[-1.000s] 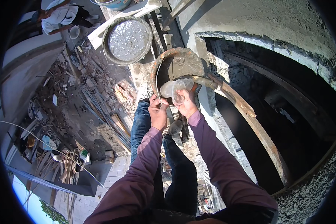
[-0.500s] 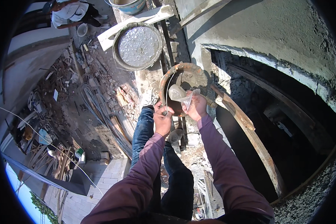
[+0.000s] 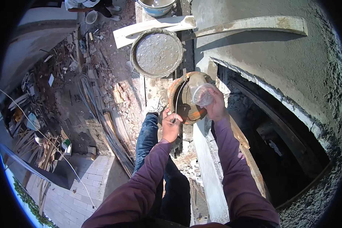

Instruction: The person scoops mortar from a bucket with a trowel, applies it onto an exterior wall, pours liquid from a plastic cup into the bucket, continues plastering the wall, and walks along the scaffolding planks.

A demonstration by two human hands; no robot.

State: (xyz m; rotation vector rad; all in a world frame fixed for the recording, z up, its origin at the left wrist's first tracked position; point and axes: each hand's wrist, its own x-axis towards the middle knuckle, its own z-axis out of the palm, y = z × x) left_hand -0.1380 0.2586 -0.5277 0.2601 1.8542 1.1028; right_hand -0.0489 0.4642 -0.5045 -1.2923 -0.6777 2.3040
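Note:
My left hand [image 3: 171, 126] is closed on the thin wire handle of an orange bucket smeared with grey [image 3: 173, 93]. The bucket appears tilted, with grey wet mix [image 3: 198, 79] along its far side and a dark hollow nearer me. In my right hand [image 3: 217, 105] is a clear plastic cup [image 3: 202, 95], held over the bucket's right side with the fingers wrapped round it. Its round end faces up toward the view; I cannot tell how much it holds. Just beyond stands a wide, mortar-crusted tub [image 3: 157, 53] full of wet grey mix.
A white board [image 3: 155, 29] lies behind the tub, beside a blue-and-white bucket [image 3: 157, 7]. To the right, a dark opening [image 3: 269, 140] in the concrete has timbers across it. Rubble and long rods [image 3: 102, 121] cover the left ground. Another person [image 3: 95, 5] stands far left.
The cup has turned in my right hand, shifting right and showing its round end. The bucket's tilt has changed while my left hand keeps its handle. The whole view has shifted.

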